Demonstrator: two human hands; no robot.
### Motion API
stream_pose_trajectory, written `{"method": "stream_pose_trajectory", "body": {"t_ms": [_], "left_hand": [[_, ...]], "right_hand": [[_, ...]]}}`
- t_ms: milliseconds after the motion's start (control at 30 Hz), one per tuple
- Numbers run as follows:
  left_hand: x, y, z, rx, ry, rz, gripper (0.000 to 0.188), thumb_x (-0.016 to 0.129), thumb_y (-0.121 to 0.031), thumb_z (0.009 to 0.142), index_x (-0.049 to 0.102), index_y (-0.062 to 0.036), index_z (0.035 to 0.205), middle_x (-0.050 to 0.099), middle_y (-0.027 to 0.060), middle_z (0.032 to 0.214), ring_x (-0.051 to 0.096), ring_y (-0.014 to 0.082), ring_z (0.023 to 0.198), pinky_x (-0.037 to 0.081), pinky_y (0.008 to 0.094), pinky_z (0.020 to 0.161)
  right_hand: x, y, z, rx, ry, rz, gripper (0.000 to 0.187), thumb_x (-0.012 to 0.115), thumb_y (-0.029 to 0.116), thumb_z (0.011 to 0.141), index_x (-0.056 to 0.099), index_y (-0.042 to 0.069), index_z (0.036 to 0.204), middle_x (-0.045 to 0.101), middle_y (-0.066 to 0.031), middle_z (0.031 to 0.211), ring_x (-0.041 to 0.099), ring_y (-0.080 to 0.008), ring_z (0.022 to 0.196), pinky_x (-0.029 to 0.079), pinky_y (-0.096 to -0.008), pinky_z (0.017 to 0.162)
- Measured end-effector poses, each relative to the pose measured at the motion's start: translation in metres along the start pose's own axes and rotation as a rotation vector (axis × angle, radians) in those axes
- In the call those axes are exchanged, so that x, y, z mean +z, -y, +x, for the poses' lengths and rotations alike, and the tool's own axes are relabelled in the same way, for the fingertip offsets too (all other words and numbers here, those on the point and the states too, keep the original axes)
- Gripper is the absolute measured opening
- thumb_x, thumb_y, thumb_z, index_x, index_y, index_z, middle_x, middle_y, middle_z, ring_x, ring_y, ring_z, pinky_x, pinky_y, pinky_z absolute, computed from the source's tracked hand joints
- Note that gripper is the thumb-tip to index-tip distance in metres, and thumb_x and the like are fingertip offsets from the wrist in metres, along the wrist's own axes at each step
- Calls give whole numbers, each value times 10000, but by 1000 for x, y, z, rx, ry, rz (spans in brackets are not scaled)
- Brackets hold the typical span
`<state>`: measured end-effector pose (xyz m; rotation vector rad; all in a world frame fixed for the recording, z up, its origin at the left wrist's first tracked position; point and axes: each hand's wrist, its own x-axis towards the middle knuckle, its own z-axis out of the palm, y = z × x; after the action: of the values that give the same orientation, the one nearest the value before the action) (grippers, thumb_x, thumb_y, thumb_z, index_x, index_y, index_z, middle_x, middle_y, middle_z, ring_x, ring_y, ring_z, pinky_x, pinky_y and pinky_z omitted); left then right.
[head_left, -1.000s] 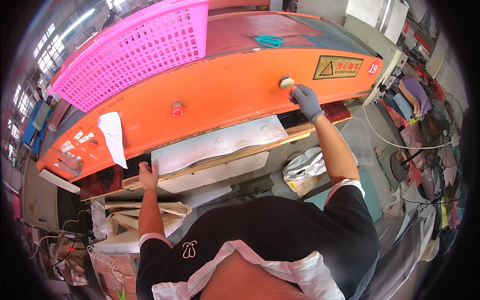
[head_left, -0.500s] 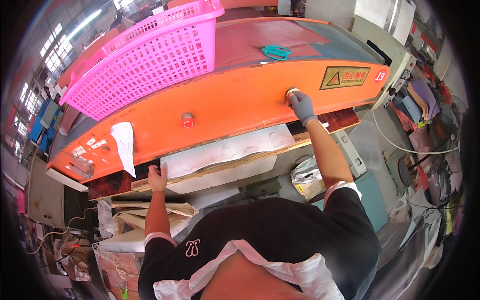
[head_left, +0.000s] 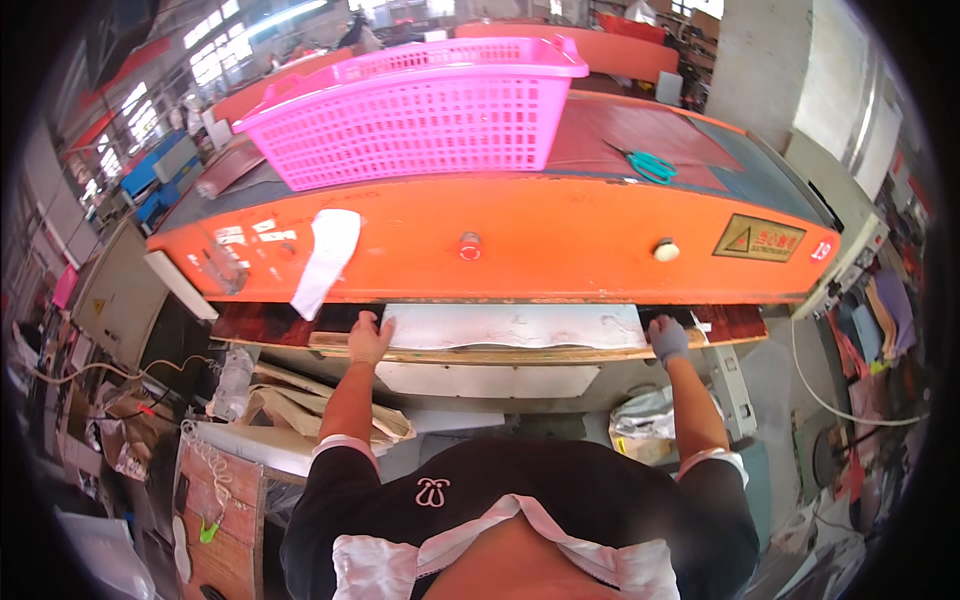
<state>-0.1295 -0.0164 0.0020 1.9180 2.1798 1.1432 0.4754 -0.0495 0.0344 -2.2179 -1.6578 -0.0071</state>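
A long white sheet (head_left: pixel 515 327) with a wavy lower edge lies in the slot below an orange press's front beam (head_left: pixel 570 240). My bare left hand (head_left: pixel 370 338) rests at the sheet's left end, thumb and fingers apart, the thumb close to the sheet's edge. At the other end, over the dark strip, is my right hand (head_left: pixel 667 338) in a grey glove, with its fingers spread. Neither hand is plainly gripping anything. A wooden board edge (head_left: pixel 480 354) runs beneath the sheet. On the beam are a pale knob (head_left: pixel 666 249) and a red button (head_left: pixel 469 246).
On top of the press stand a pink plastic basket (head_left: pixel 410 125) and teal-handled scissors (head_left: pixel 650 166). A white paper slip (head_left: pixel 328 260) hangs on the beam. Brown folded material (head_left: pixel 300 405) sits low left, a plastic bag (head_left: pixel 645 420) low right, and a wooden cabinet (head_left: pixel 225 525) at lower left.
My right hand has left the pale knob and come down to the sheet's right end. My left hand stays near the left end. The view has turned, shifting the press rightward in the picture.
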Motion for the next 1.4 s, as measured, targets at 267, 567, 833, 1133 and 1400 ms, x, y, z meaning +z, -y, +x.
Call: {"method": "stream_pose_trajectory", "body": {"t_ms": [267,567,833,1133,1400], "left_hand": [[4,3,-10,-65,61,-44,448,627,-428,783,453,-57,966,576,185,794,573,383,803,448,462,722],[-29,11,-80,39,-7,-20,404,651,-359,767,468,-59,967,573,163,759,568,365,784,454,462,697],[-102,8,-198,47,7,-37,355,676,-302,752,507,-56,944,523,80,660,549,283,696,434,420,629],[-172,21,-330,143,-7,-64,325,682,-256,734,536,-48,937,507,75,662,528,295,666,418,426,629],[-225,18,-385,73,77,-257,461,677,-176,720,490,-19,1110,538,171,1018,518,347,964,419,426,834]], "right_hand": [[26,-20,-21,-195,-84,-95,309,464,319,852,652,75,827,631,-137,897,599,-328,855,447,-456,804],[15,-43,-90,-226,-199,-45,284,490,287,848,654,69,770,620,-154,806,587,-341,786,446,-476,724],[-14,-63,-218,-146,-325,62,225,539,233,823,637,56,725,603,-134,736,573,-337,731,432,-454,672],[-58,-49,-306,140,-206,285,456,611,360,814,579,12,1105,593,-190,1099,578,-322,1021,450,-392,865],[-36,146,-269,-155,73,396,736,660,491,746,448,26,1275,462,-194,1280,524,-337,1105,440,-409,920]]}}
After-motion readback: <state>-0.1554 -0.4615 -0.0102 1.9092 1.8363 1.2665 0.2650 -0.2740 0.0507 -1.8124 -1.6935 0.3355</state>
